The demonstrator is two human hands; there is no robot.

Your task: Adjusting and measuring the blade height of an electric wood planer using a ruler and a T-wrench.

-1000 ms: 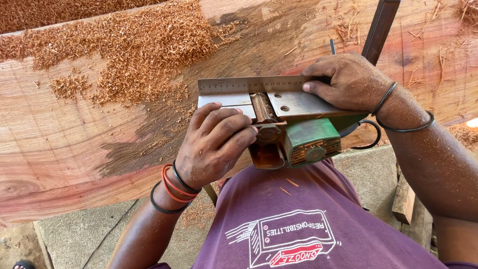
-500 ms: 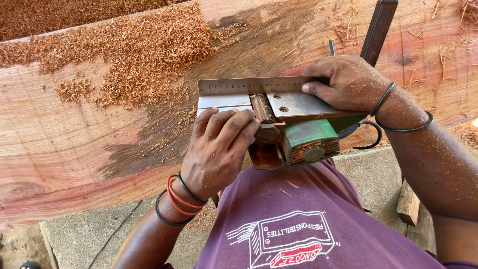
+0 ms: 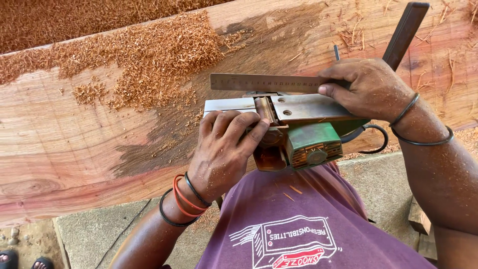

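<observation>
The electric planer point(image 3: 298, 132) lies upside down against the person's lap, its metal sole facing up and its green housing just below the fingers of both hands. A steel ruler point(image 3: 266, 82) stands on edge along the far side of the sole, just beyond the fingertips. The left hand point(image 3: 224, 149) curls over the front plate, fingertips pressing right at the cutter slot; it grips nothing, only bears down. The right hand point(image 3: 371, 89) lies flat over the rear plate, thumb and fingers pinning the ruler's end.

I'd worry about those left fingertips: they sit on the blade gap, and a slip could cut them. The ruler could also tip if the right thumb eases.

Both wrists are bent down, forearms coming up from either side. Behind the fingers runs a broad reddish plank point(image 3: 74, 139) strewn with shavings point(image 3: 149, 55).
</observation>
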